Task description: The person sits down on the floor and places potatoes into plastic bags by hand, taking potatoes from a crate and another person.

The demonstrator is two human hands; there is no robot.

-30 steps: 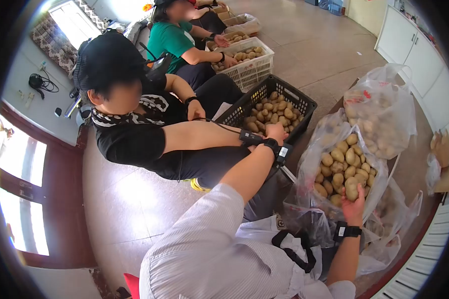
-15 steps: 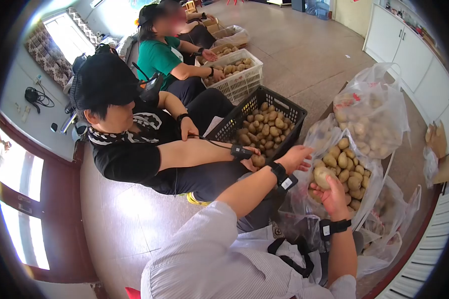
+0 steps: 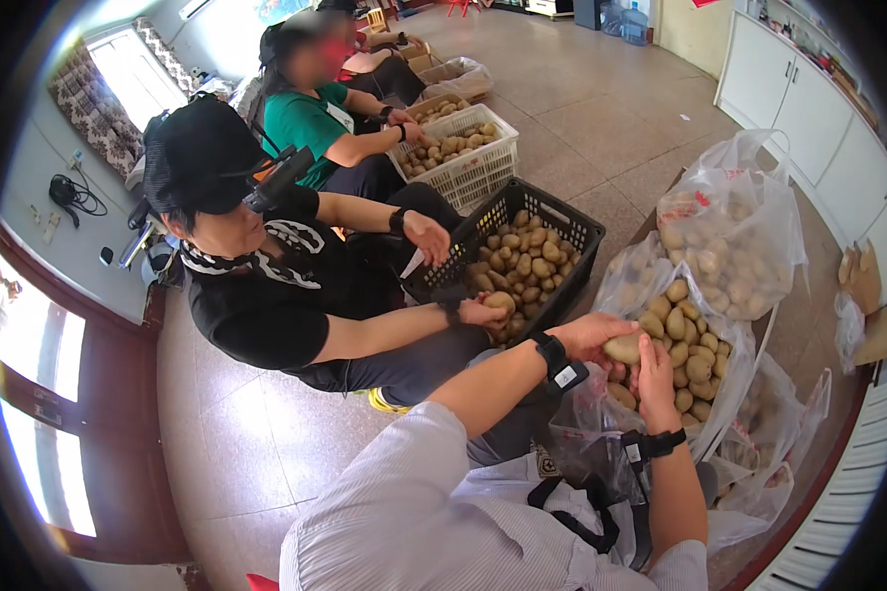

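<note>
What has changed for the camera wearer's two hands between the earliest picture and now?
The left hand has moved from the black crate to the open bag and taken hold of a potato. The right hand, which already held a potato, has brought it leftward to meet the left. The crate and bag stayed in place.

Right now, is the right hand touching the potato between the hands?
Touching: the head view shows the right hand meeting the potato at one end, no gap visible.
</note>
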